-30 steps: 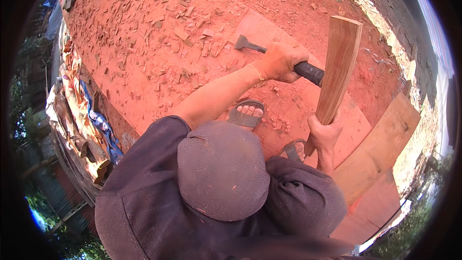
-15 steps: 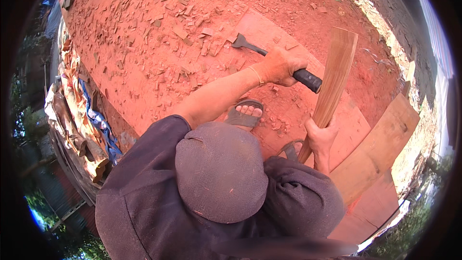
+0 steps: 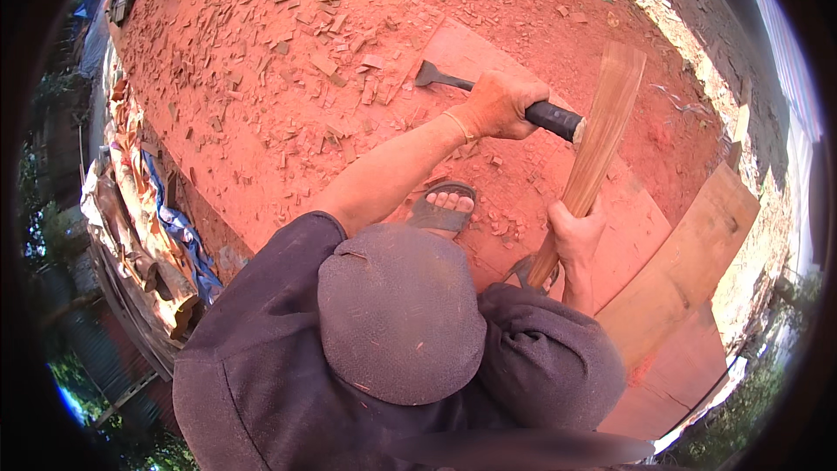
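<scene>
My left hand [image 3: 507, 105] is closed round a flat chisel [image 3: 453, 81], near its black grip. The chisel's wide dark blade points left, low over the reddish board [image 3: 558, 96] strewn with chips. My right hand [image 3: 577, 231] grips a flat wooden bat [image 3: 606, 113] by its narrow lower end, its wide end slanting up and away. The chisel's butt end is at the left edge of the bat; I cannot tell whether they touch. Between my arms, a sandalled foot [image 3: 445, 207] rests on the red surface.
Wood chips [image 3: 288, 44] lie scattered across the far left. A bare plank [image 3: 689, 253] lies at the right, beside my right arm. Crumpled cloth and sheeting [image 3: 144, 227] are heaped at the left edge. A pale strip of ground [image 3: 689, 35] runs along the far right.
My left hand and the chisel have shifted slightly left and away. The bat's lower end has swung a little left with my right hand. Both grips are unchanged.
</scene>
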Motion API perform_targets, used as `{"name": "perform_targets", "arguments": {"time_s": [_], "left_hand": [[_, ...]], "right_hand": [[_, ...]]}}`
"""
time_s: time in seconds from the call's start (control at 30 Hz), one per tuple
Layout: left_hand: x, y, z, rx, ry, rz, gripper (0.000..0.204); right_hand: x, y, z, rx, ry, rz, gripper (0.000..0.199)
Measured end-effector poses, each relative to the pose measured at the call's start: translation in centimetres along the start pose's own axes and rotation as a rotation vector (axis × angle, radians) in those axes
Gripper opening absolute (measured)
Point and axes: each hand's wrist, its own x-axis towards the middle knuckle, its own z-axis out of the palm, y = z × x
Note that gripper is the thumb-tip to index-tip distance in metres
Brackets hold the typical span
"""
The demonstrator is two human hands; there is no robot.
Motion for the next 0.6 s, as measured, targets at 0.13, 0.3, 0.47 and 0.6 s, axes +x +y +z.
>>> {"name": "perform_targets", "arguments": {"time_s": [0.13, 0.3, 0.47, 0.6], "left_hand": [[-0.5, 0.1, 0.5, 0.002, 0.108, -0.004, 0.016], [-0.4, -0.1, 0.6, -0.028, 0.007, -0.037, 0.019], [-1.4, -0.3, 0.7, 0.038, -0.051, 0.021, 0.018], [-2.6, -0.4, 1.2, 0.047, -0.142, -0.001, 0.02]], "right_hand": [[-1.5, -0.8, -4.7, 0.239, -0.032, 0.082, 0.027], [0.2, -6.9, -7.2, 0.809, 0.279, -0.153, 0.03], [1.0, -0.2, -0.5, 0.079, -0.031, -0.014, 0.025], [-1.0, 2.8, -1.3, 0.134, -0.06, 0.144, 0.024]]}}
